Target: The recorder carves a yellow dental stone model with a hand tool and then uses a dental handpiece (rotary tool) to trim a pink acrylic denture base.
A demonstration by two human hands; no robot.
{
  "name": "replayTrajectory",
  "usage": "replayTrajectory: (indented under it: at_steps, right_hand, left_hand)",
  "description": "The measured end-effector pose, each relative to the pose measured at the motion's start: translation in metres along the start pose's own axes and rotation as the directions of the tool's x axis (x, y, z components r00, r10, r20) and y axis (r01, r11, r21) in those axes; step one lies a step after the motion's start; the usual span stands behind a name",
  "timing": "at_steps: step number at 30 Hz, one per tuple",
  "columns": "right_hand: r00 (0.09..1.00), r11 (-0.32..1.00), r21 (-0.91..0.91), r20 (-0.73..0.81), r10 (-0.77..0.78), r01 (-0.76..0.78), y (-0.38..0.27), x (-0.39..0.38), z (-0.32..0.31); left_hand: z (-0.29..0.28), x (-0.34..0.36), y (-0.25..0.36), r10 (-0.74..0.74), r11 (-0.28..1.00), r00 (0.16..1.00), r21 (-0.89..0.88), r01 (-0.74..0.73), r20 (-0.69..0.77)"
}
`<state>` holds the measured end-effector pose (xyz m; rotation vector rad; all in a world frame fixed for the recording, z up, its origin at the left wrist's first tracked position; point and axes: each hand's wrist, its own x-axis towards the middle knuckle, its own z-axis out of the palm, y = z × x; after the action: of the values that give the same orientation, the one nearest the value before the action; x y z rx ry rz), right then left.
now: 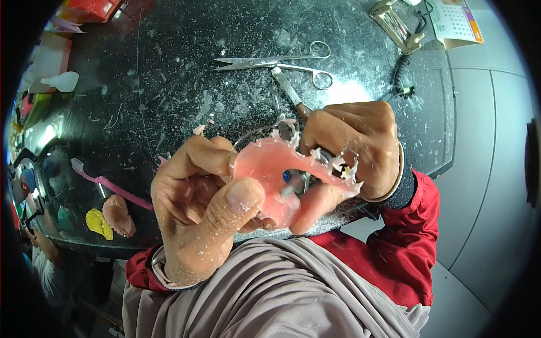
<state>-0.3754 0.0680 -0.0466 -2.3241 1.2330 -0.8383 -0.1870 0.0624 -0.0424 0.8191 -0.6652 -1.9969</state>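
Observation:
My left hand (197, 203) pinches a pink, curved denture plate (260, 163) between thumb and fingers, over the table's near edge. Ragged whitish bits line the plate's far and right rim. Behind the plate's right part, my right hand (358, 141) is curled round a rotary handpiece, mostly hidden by plate and fingers. Its blurred grey tip (296, 185) shows in the plate's inner curve, beside a small blue part. A fingertip of my right hand lies close under the plate. Pale shavings cling to both hands.
Open scissors (270, 61) and a brown-handled metal blade (290, 90) lie beyond my hands on the dust-strewn dark table (180, 50). To the left are a pink toothbrush (121, 192), a yellow piece (98, 223) and a pinkish mould (119, 216). A coiled black cord (399, 73) hangs far right.

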Motion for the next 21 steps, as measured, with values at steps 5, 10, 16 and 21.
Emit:
replayTrajectory:
  at_steps: [5,10,16,21]
  right_hand:
    - [0.997,0.997,-0.015,0.028,0.075,-0.075,0.000,0.000,0.004]
    - [1.000,1.000,0.017,-0.013,-0.009,0.010,0.000,-0.001,0.004]
    - [0.999,0.999,0.006,-0.014,-0.048,0.048,-0.001,-0.003,0.003]
    - [1.000,0.994,-0.113,0.024,-0.005,0.008,-0.001,0.004,0.002]
  left_hand:
    - [0.004,0.000,0.001,-0.003,1.000,1.000,0.030,0.003,-0.009]
    - [-0.004,0.000,0.000,0.045,0.998,0.999,0.034,-0.045,0.017]
    - [-0.011,0.000,0.000,0.005,1.000,0.994,0.025,-0.008,0.106]
    - [-0.013,0.000,0.001,-0.084,0.994,0.987,0.082,0.073,0.137]
